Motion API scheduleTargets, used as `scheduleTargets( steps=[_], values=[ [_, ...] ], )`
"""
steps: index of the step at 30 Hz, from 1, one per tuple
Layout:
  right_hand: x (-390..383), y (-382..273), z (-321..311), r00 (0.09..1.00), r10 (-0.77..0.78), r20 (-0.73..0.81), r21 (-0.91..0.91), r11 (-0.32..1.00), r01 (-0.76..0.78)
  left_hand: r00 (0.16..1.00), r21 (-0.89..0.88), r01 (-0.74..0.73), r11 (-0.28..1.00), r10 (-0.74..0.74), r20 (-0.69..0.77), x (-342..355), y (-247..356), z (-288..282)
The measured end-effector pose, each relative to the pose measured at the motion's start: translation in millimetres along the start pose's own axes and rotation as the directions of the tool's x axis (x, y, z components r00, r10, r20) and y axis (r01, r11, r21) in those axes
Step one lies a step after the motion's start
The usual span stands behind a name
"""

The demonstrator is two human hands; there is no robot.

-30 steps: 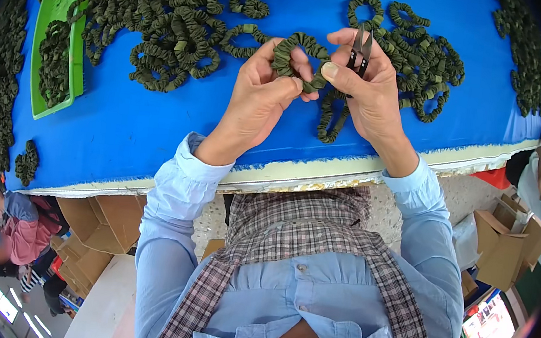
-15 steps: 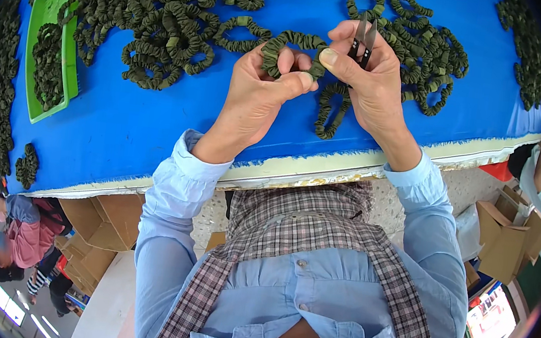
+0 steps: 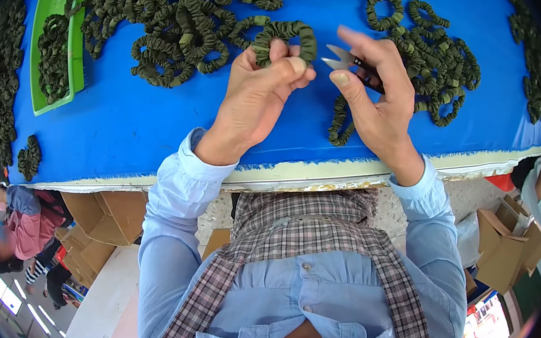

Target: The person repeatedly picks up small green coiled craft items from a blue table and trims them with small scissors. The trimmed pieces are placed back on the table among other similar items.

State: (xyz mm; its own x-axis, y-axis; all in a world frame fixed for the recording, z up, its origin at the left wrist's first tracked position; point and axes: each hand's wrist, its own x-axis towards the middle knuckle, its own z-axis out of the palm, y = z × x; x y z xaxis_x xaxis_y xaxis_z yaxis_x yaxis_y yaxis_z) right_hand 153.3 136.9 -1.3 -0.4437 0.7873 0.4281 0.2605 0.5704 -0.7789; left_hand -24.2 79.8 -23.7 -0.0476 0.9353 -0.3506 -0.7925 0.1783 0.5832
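Note:
Between the thumb and fingers of my left hand (image 3: 257, 92) a dark green scrunchie (image 3: 306, 41) is pinched, its loop standing up above the fingertips. To its right, my right hand (image 3: 383, 102) holds a pair of small thread snips (image 3: 360, 66) with black handles. Their pointed blades are apart and aim left at the scrunchie, with a gap between. Under my right hand another scrunchie (image 3: 340, 122) lies on the blue table cover (image 3: 156, 127), partly hidden by the fingers.
A large heap of scrunchies (image 3: 168, 13) lies to the left, with a smaller pile (image 3: 436, 67) on the right. A green basket (image 3: 79, 73) holds more. Cardboard boxes (image 3: 104, 217) stand below the table edge. Another person (image 3: 30, 229) is at the lower left.
My right hand has let go of the scrunchie and drawn away to the right. The snips have swung from pointing up to pointing left. My left hand keeps the scrunchie.

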Motion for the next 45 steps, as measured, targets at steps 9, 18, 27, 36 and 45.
scheduleTargets(
  steps=[9, 18, 27, 36, 45],
  values=[
    [-0.3, 9.0, 6.7, 0.985, -0.164, -0.051, -0.125, 0.980, 0.157, 0.966, 0.348, -0.243, 0.906, 0.259, 0.001, -4.8, -3.4, 7.1],
    [-0.5, 11.5, 7.9, 0.970, -0.242, -0.037, -0.204, 0.952, 0.229, 0.962, 0.407, -0.257, 0.877, 0.274, 0.018, -7.0, -6.6, 9.0],
    [1.8, 0.7, 0.4, 1.000, -0.018, -0.026, 0.021, 1.000, 0.018, 0.978, 0.280, -0.206, 0.938, 0.207, 0.029, -6.2, -7.1, 7.5],
    [5.1, 9.0, -0.8, 0.998, -0.053, 0.025, 0.143, 0.988, 0.049, 0.965, 0.382, -0.249, 0.890, 0.195, 0.176, -8.3, 1.6, 9.3],
    [-5.9, 12.1, -5.0, 0.897, 0.313, 0.311, 0.453, 0.781, -0.429, 0.928, 0.675, -0.371, 0.638, 0.275, 0.251, -7.6, 5.1, 5.8]
  ],
)
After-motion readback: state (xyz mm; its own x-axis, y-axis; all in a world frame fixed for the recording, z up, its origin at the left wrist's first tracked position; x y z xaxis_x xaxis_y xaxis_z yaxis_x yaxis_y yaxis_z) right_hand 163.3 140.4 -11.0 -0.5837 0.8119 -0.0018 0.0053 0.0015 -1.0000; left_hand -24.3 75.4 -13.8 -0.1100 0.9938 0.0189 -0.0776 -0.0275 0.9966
